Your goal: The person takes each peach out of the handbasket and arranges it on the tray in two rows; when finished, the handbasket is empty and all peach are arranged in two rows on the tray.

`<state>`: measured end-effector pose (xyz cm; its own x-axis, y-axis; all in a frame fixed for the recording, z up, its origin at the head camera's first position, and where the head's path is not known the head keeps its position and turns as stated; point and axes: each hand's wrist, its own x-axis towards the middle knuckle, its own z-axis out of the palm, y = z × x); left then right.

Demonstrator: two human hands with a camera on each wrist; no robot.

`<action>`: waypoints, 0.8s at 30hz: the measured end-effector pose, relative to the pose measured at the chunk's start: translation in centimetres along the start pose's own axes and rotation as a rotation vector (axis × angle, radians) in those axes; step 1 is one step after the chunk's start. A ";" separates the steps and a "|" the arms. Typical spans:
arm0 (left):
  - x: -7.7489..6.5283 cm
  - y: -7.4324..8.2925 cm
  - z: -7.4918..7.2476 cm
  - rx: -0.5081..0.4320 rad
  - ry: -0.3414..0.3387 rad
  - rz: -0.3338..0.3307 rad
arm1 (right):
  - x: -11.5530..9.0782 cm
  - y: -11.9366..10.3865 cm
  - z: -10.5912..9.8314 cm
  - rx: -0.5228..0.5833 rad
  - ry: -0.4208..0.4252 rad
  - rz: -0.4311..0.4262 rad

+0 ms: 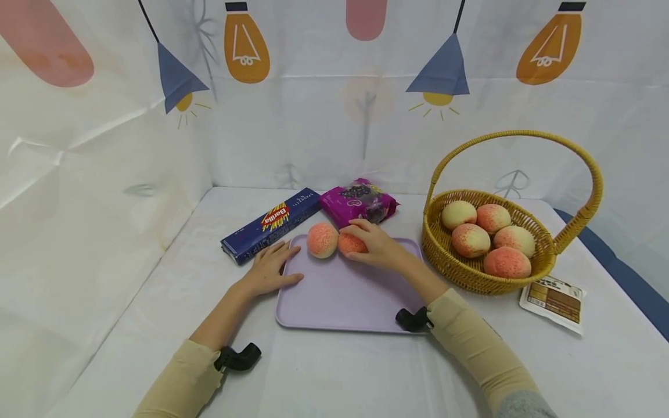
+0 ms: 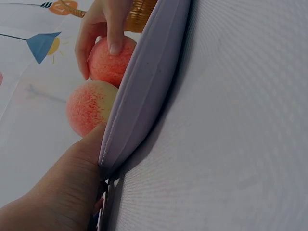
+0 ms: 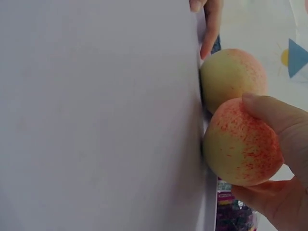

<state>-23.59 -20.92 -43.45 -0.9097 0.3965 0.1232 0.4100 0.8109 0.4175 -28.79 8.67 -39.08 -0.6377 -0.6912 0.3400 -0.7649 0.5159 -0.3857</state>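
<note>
A lilac tray [image 1: 340, 296] lies on the white table. My right hand [image 1: 378, 247] grips a peach [image 1: 351, 244] near the tray's far edge; in the right wrist view the thumb and fingers curl round this red-and-yellow peach [image 3: 243, 144]. Against its left side sits a second peach [image 1: 322, 240], which no hand touches in the head view. My left hand [image 1: 268, 270] rests at the tray's left rim with its fingers spread and the thumb over the rim. That thumb side also shows beside the tray in the left wrist view.
A wicker basket [image 1: 444, 264] with a tall handle holds several peaches at the right. Partly beneath it lies a small brown-and-white packet [image 1: 555, 302]. Behind the tray are a blue Barilla spaghetti box [image 1: 274, 223] and a purple bag [image 1: 358, 203]. A printed white sheet hangs behind.
</note>
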 end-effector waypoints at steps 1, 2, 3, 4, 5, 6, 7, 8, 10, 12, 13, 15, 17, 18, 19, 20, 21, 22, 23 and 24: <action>0.0 0.0 0.0 -0.001 -0.002 -0.001 | 0.0 0.0 0.0 -0.001 -0.010 0.011; 0.0 0.0 0.0 0.000 -0.002 -0.001 | 0.0 -0.1 0.0 0.000 -0.020 0.023; 0.0 0.0 0.0 -0.002 -0.004 -0.002 | -0.1 -0.2 -0.1 0.001 -0.029 0.035; -0.1 0.0 0.1 -0.003 -0.004 -0.002 | -0.1 -0.2 -0.1 0.001 -0.037 0.047; -0.1 0.0 0.1 -0.004 -0.004 -0.002 | -0.1 -0.3 -0.1 0.003 -0.043 0.059; -0.1 0.0 0.1 -0.005 -0.004 -0.003 | -0.2 -0.4 -0.1 0.004 -0.049 0.070; -0.1 0.0 0.1 -0.004 -0.003 -0.004 | -0.2 -0.4 -0.1 0.006 -0.052 0.081; -0.1 -0.1 0.2 -0.004 -0.003 -0.004 | -0.3 -0.5 -0.1 0.005 -0.054 0.087; -0.1 -0.1 0.2 -0.005 -0.002 -0.004 | -0.3 -0.5 -0.1 0.000 -0.053 0.094; -0.1 -0.1 0.2 -0.004 0.000 -0.004 | -0.3 -0.6 -0.1 -0.002 -0.050 0.095; -0.1 -0.1 0.2 -0.003 0.001 -0.004 | -0.3 -0.6 -0.1 -0.006 -0.049 0.096; -0.1 -0.1 0.2 -0.001 0.002 -0.004 | -0.3 -0.6 -0.2 -0.013 -0.050 0.096; 0.0 -0.1 0.2 0.002 0.002 -0.003 | -0.3 -0.6 -0.2 -0.015 -0.052 0.097; 0.0 -0.1 0.2 0.003 0.003 -0.001 | -0.3 -0.7 -0.3 -0.017 -0.054 0.098; 0.0 -0.1 0.1 0.005 0.003 0.000 | -0.3 -0.7 -0.4 -0.016 -0.058 0.101; 0.0 -0.1 0.1 0.006 0.003 0.001 | -0.3 -0.8 -0.4 -0.012 -0.063 0.104; 0.0 -0.1 0.1 0.007 0.004 0.003 | -0.3 -0.8 -0.5 -0.009 -0.068 0.108; 0.0 -0.1 0.1 0.007 0.005 0.005 | -0.3 -0.9 -0.6 -0.002 -0.074 0.112; 0.0 -0.1 0.0 0.006 0.006 0.006 | -0.3 -0.9 -0.7 0.001 -0.078 0.116; 0.0 -0.1 0.0 0.007 0.006 0.007 | -0.3 -0.9 -0.8 0.005 -0.082 0.120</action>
<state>-23.61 -20.98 -43.50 -0.9073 0.3992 0.1317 0.4165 0.8113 0.4102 -27.97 8.74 -38.15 -0.7149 -0.6638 0.2196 -0.6828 0.5954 -0.4234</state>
